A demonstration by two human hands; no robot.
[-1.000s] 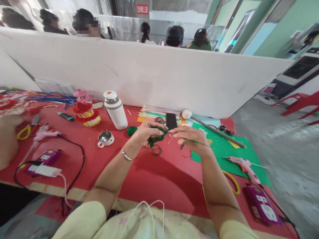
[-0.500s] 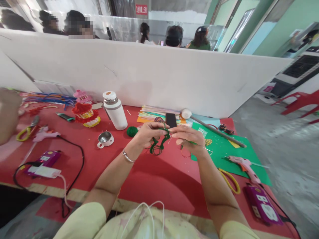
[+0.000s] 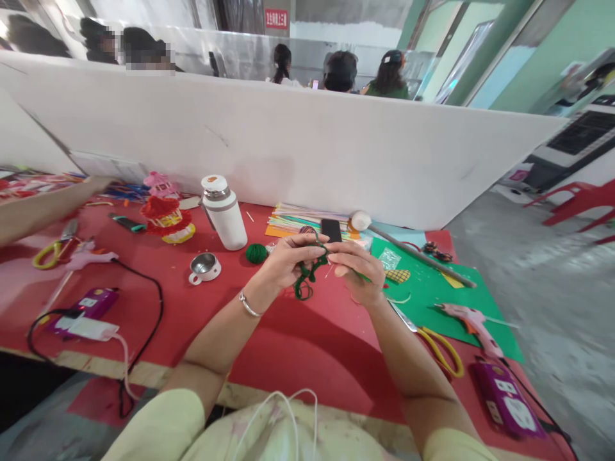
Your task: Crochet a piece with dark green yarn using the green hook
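A red table [image 3: 288, 346] carried the clutter. On it stood a white flask [image 3: 221, 212] with a small metal cup [image 3: 204, 267] in front and a ball of green yarn [image 3: 256, 253] just beside. At the left lay yellow-handled scissors [image 3: 48, 253], a pink glue gun [image 3: 89, 258] and a purple power strip [image 3: 91, 306] with a black cable [image 3: 154, 307]. At the right a green sheet [image 3: 446, 301] lay flat, bearing a second glue gun [image 3: 468, 320]; more scissors [image 3: 439, 349] and another power strip [image 3: 507, 400] lay near it. A stack of coloured paper [image 3: 298, 221] sat by the back.
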